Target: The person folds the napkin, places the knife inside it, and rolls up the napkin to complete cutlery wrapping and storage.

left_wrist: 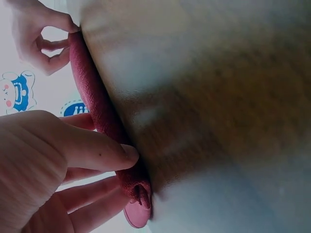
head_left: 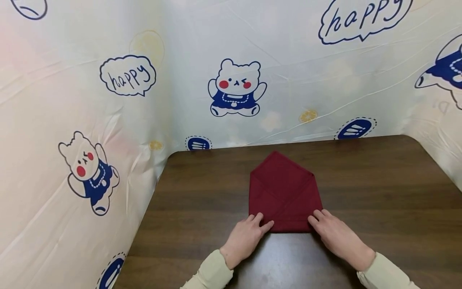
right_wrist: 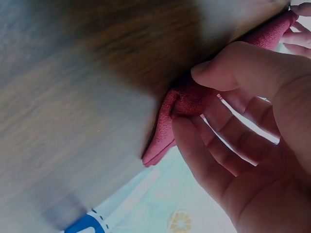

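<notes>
Red cloth [head_left: 283, 192] looked light, floppy, best held by its near rolled edge [head_left: 290, 227], where left hand [head_left: 244, 237] and right hand [head_left: 337, 237] pinched.

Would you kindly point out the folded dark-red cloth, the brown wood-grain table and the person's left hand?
Folded dark-red cloth [head_left: 283, 194], head view: middle of upper face.
Brown wood-grain table [head_left: 205, 192], head view: bare top.
Left hand [head_left: 245, 237], head view: back.

One red cloth [head_left: 283, 192]; one tabletop [head_left: 202, 188]; two grips, one left hand [head_left: 245, 239] and one right hand [head_left: 339, 237]; two sleeves [head_left: 213, 269]. Printed on the backdrop [head_left: 296, 76]: two "happy" bubbles [head_left: 128, 76], three blue badges [head_left: 355, 128], two complete cartoon bears [head_left: 236, 86].
</notes>
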The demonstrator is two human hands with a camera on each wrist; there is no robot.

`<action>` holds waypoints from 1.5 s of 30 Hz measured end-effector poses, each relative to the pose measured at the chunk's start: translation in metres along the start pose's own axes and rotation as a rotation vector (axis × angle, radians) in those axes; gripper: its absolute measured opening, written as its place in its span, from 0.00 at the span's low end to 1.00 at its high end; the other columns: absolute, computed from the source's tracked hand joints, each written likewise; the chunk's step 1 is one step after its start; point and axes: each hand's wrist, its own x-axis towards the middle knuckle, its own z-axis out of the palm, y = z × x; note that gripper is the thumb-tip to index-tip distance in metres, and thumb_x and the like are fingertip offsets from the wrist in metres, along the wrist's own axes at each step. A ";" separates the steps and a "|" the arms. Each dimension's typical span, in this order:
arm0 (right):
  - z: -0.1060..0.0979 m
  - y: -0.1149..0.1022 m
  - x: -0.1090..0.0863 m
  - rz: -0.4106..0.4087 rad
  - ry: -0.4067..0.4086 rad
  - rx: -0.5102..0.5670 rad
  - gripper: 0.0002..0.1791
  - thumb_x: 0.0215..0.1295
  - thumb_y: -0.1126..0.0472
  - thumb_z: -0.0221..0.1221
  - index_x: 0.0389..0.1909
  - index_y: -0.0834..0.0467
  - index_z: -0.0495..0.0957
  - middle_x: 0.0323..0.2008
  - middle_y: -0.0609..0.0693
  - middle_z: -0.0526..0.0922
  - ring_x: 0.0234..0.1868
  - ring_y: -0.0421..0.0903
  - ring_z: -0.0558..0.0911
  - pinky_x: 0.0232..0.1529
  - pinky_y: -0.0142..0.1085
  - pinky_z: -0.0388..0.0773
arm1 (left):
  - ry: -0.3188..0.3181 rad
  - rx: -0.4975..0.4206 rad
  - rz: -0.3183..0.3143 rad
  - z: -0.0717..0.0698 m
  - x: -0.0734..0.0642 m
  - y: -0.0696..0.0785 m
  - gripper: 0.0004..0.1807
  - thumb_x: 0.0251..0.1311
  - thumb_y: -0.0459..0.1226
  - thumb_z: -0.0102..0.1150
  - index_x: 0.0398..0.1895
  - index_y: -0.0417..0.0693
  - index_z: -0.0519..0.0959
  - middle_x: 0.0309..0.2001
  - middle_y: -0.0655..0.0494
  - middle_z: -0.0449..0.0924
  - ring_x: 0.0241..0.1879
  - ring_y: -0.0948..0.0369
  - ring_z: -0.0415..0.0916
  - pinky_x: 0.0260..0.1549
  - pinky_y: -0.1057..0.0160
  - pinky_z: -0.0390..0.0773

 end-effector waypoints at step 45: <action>-0.009 0.030 0.001 0.171 -0.123 0.331 0.14 0.39 0.71 0.59 0.28 0.53 0.72 0.25 0.37 0.66 0.23 0.31 0.63 0.25 0.28 0.65 | -0.116 -0.631 -0.120 0.015 -0.005 -0.051 0.13 0.63 0.32 0.53 0.49 0.47 0.81 0.47 0.56 0.83 0.49 0.62 0.78 0.51 0.64 0.77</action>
